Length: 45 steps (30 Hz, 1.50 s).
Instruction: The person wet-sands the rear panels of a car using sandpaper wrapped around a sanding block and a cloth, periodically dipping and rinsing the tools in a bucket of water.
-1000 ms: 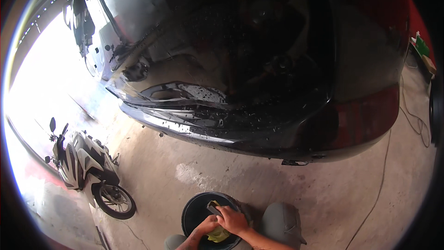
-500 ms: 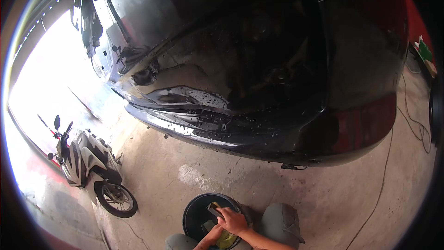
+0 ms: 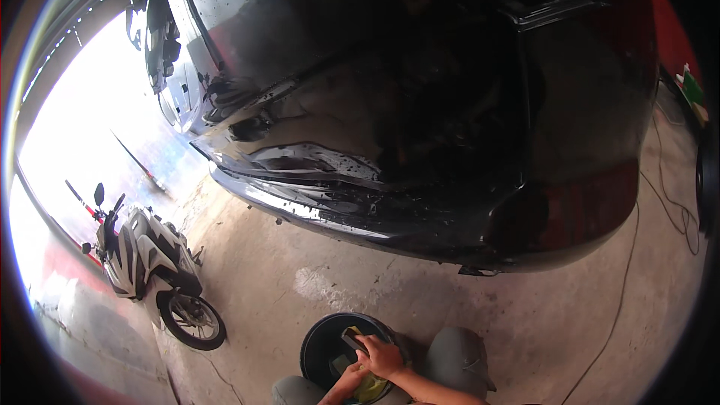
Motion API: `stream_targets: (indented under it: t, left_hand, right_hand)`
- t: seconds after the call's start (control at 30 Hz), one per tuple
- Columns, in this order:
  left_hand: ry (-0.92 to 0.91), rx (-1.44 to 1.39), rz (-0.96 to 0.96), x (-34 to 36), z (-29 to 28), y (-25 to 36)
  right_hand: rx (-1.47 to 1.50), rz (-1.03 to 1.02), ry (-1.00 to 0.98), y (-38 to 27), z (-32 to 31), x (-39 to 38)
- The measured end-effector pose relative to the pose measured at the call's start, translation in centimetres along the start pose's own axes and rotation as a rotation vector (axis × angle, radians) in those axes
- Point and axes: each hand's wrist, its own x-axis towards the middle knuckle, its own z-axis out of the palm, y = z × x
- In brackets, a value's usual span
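Observation:
A dark bucket (image 3: 319,337) stands between my grey-clad knees at the bottom. Over it my right hand (image 3: 382,356) is closed on a dark block (image 3: 350,339) with yellow material along its upper edge. My left hand (image 3: 352,375) is closed just below the right one, its fingers partly hidden, so what it grips cannot be made out. Crumpled yellow cloth (image 3: 371,388) hangs below both hands inside the bucket. A greyish object (image 3: 339,366) also shows in the bucket beside my left hand.
A glossy black car body (image 3: 450,142) speckled with drops fills the upper middle. A white and black scooter (image 3: 150,262) stands at left before a bright opening. Cables (image 3: 622,285) lie on the concrete floor (image 3: 525,330) at right, near green and red items (image 3: 690,90) by the edge.
The whole view has shifted slightly, with car and scooter lower and further right. My left hand has moved a little down and right under the right hand, uncovering the greyish object.

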Motion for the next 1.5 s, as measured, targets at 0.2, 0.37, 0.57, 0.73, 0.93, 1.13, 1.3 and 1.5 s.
stream_targets:
  t: [0.2, 0.37, 0.57, 0.73, 0.93, 1.13, 1.3, 1.5]
  left_hand:
    - [-0.043, 0.256, 0.22, -1.4, 0.2, 1.1]
    - [-0.163, 0.445, 0.147, -3.3, 1.4, 3.1]
    - [-0.267, 0.803, 0.238, -2.8, 2.4, 3.7]
    - [-0.274, 0.775, 0.471, -2.2, 2.9, 3.2]
    - [-0.225, 0.791, 0.464, -1.4, 3.1, 2.3]
    - [-0.153, 0.788, 0.529, -0.9, 3.6, 2.0]
    - [-0.069, 0.672, 0.652, -0.4, 5.4, 3.2]
    - [0.102, 0.589, 0.672, 2.3, 7.5, 5.3]
  right_hand:
    - [-0.015, 0.043, 0.034, 0.4, 0.6, 0.0]
    - [0.06, 0.023, 0.095, 0.8, 0.6, 0.0]
    - [0.186, 0.055, 0.052, 0.5, -0.2, 0.0]
    - [0.158, 0.095, -0.013, 0.3, -0.9, 0.2]
    - [0.167, 0.106, -0.023, 0.3, -1.1, 0.3]
    - [0.174, 0.106, -0.076, 0.1, -2.1, 0.8]
    - [0.229, 0.082, -0.068, 0.4, -3.0, 2.2]
    - [0.217, -0.004, -0.112, 3.1, -3.5, 6.3]
